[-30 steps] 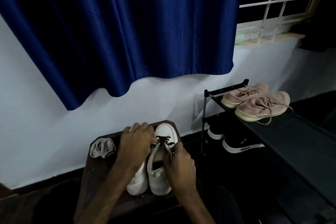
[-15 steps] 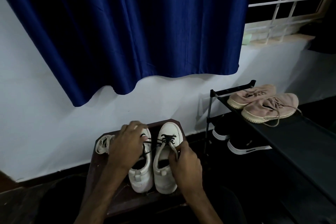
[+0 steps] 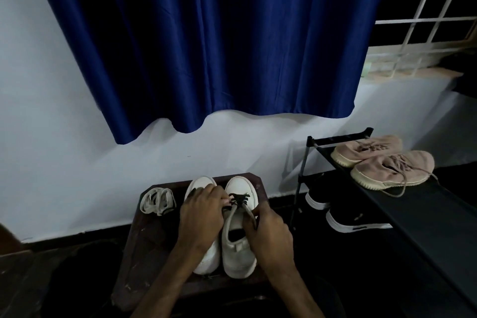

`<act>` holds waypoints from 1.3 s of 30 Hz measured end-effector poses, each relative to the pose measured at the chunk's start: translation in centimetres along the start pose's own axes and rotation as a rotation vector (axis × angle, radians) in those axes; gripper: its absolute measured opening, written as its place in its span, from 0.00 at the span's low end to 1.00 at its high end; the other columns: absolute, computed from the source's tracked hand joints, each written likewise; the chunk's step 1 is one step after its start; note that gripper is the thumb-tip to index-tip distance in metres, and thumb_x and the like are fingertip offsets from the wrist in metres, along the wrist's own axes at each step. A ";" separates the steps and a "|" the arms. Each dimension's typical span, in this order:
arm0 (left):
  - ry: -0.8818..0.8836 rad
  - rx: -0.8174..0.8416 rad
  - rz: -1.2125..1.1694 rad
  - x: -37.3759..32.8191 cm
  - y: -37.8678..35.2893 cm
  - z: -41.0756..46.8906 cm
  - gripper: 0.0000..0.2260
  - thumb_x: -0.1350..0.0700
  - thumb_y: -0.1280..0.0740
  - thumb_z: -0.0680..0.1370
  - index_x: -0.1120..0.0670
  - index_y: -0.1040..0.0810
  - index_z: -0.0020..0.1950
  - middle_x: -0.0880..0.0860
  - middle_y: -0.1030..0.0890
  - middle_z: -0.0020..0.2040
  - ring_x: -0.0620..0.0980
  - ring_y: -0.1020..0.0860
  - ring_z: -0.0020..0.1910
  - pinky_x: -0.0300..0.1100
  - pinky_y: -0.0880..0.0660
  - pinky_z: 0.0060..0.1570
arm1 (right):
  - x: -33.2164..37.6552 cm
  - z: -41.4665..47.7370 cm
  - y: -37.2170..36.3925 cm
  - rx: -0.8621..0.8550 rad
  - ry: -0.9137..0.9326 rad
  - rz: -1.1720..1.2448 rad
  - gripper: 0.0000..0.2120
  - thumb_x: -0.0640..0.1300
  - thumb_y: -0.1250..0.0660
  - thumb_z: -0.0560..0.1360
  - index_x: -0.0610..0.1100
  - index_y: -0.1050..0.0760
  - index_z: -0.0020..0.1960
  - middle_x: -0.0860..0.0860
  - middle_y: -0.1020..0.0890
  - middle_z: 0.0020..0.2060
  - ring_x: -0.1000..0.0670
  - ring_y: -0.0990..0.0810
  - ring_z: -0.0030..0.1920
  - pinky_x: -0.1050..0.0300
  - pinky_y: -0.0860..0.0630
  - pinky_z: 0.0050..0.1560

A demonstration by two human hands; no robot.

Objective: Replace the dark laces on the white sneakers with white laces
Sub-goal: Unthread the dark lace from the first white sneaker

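Two sneakers (image 3: 238, 253), dark laces (image 3: 240, 199), stool (image 3: 147, 245) — blue curtain (image 3: 219, 46)

White sneakers (image 3: 238, 253), dark laces (image 3: 238, 199), blue curtain (image 3: 219, 41)

The scene is dim, with a cool bluish cast. The pale wall (image 3: 64, 137) is the brightest area, and the blue curtain (image 3: 219, 46) throws a soft shadow beneath its hem. The shoe rack (image 3: 438, 240) casts a faint shadow on the wall to its left. The floor (image 3: 31, 279) and the rack's shelves sink into near black. The white sneakers (image 3: 238, 253) stand out, but the dark laces (image 3: 240, 199) nearly vanish in shade. The window grille (image 3: 426, 8) bends with wide-angle distortion at the edge. Detail is soft and slightly smeared throughout.
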State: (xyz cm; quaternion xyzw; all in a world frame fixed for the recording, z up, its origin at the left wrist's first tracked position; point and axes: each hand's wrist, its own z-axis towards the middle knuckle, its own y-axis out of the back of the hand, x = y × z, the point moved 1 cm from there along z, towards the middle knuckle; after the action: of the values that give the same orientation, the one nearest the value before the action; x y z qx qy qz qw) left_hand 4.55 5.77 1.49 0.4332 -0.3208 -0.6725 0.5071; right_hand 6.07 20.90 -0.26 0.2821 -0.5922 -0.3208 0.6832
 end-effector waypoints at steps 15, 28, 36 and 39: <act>0.020 -0.044 -0.220 2.5 0.2 0.2 0.09 0.55 0.35 0.78 0.48 0.23 0.57 0.44 0.24 0.56 0.48 0.25 0.56 0.45 0.27 0.53 | -0.8 1.4 2.1 -0.072 0.245 -0.190 0.16 0.57 0.34 0.74 0.53 0.33 0.58 0.55 0.30 0.55 0.51 0.28 0.55 0.57 0.29 0.39; -0.156 0.366 -0.269 2.4 -1.1 -0.1 0.31 0.26 0.37 0.66 0.38 0.29 0.65 0.35 0.26 0.62 0.37 0.29 0.62 0.52 0.40 0.67 | -1.0 3.6 0.5 0.032 0.392 -0.233 0.08 0.47 0.32 0.72 0.53 0.25 0.50 0.57 0.26 0.55 0.49 0.27 0.55 0.49 0.28 0.50; -0.101 0.280 -0.325 1.7 -1.2 -0.4 0.29 0.30 0.40 0.64 0.41 0.26 0.60 0.37 0.24 0.58 0.39 0.28 0.60 0.47 0.37 0.64 | -0.4 3.3 0.1 -0.121 0.436 -0.488 0.10 0.48 0.25 0.64 0.54 0.23 0.43 0.56 0.22 0.44 0.47 0.22 0.45 0.50 0.28 0.41; -0.085 0.281 -0.370 1.7 -1.2 -0.4 0.29 0.31 0.40 0.64 0.41 0.25 0.61 0.37 0.24 0.60 0.39 0.28 0.61 0.47 0.36 0.64 | -0.2 3.5 0.1 -0.124 0.481 -0.537 0.11 0.48 0.26 0.63 0.53 0.23 0.44 0.54 0.22 0.45 0.47 0.23 0.45 0.48 0.27 0.42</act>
State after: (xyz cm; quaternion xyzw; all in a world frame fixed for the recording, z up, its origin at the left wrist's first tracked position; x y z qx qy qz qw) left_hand 4.24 4.44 -0.13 0.5221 -0.3473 -0.7205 0.2959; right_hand 2.60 21.07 0.21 0.4528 -0.2991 -0.4485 0.7102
